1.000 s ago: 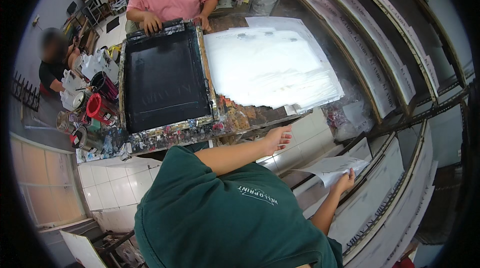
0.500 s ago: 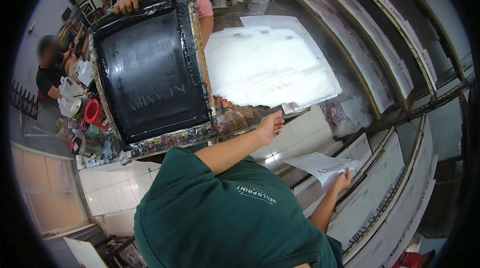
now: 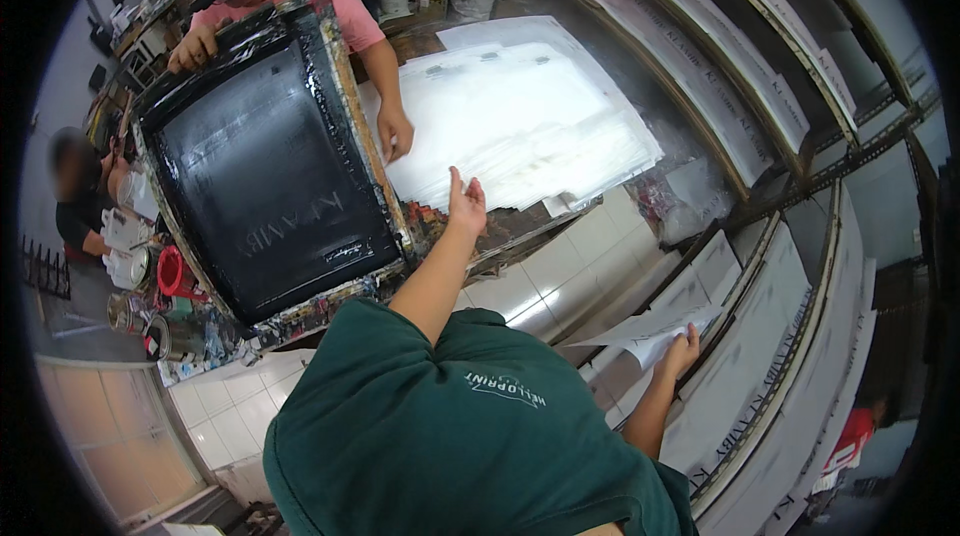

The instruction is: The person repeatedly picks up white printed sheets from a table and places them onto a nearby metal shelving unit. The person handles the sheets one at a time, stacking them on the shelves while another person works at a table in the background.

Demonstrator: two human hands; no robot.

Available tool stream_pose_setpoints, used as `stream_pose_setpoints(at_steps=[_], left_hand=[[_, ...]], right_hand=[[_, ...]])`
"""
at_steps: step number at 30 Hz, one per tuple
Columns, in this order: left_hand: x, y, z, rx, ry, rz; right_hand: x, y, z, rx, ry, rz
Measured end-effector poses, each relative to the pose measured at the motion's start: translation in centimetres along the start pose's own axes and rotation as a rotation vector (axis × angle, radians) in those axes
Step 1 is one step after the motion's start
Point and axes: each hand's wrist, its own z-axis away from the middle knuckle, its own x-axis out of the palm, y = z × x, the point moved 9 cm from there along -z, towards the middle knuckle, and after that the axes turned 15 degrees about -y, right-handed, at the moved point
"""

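Note:
My left hand (image 3: 466, 206) is open in front of the stack of white sheets (image 3: 520, 126), its fingers apart and pointing up toward the stack's near edge. Down on the right, my right hand (image 3: 683, 352) pinches the edge of a thin printed paper sheet (image 3: 635, 331), which bends and hangs in front of the rack. Left of the stack, a black silk-screen frame (image 3: 270, 176) is tilted up at its far side. A co-worker in pink grips its far edge with one hand (image 3: 192, 48); the other hand (image 3: 395, 132) hangs over the sheets.
Slatted drying racks (image 3: 740, 406) loaded with printed sheets fill the right side, near and far. A red ink tub (image 3: 178, 273) and several cans stand left of the screen. Another person (image 3: 85, 206) works at the far left. Tiled floor (image 3: 550, 261) shows below the table.
My left hand has moved left along the stack's near edge. The co-worker's second hand has come into view over the sheets. My right hand keeps the sheet near the rack.

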Motion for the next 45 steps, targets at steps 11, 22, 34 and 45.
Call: stream_pose_setpoints(at_steps=[11, 22, 34, 45], left_hand=[[0.6, 0.7, -16.1, 0.185, -0.056, 0.095], [14.5, -15.1, 2.5, 0.086, -0.341, -0.617], [9.1, -18.4, 23.6, -0.449, -0.778, -0.731], [-0.3, -16.0, 30.5, -0.727, -0.781, -0.819]], right_hand=[[2.0, -6.6, 6.0, 0.106, -0.012, 0.129], [-7.3, -8.1, 21.9, 0.312, 0.273, 0.357], [-41.8, 2.0, 59.9, 0.567, 0.649, 0.86], [-47.2, 4.0, 56.7, 0.815, 0.717, 1.214]])
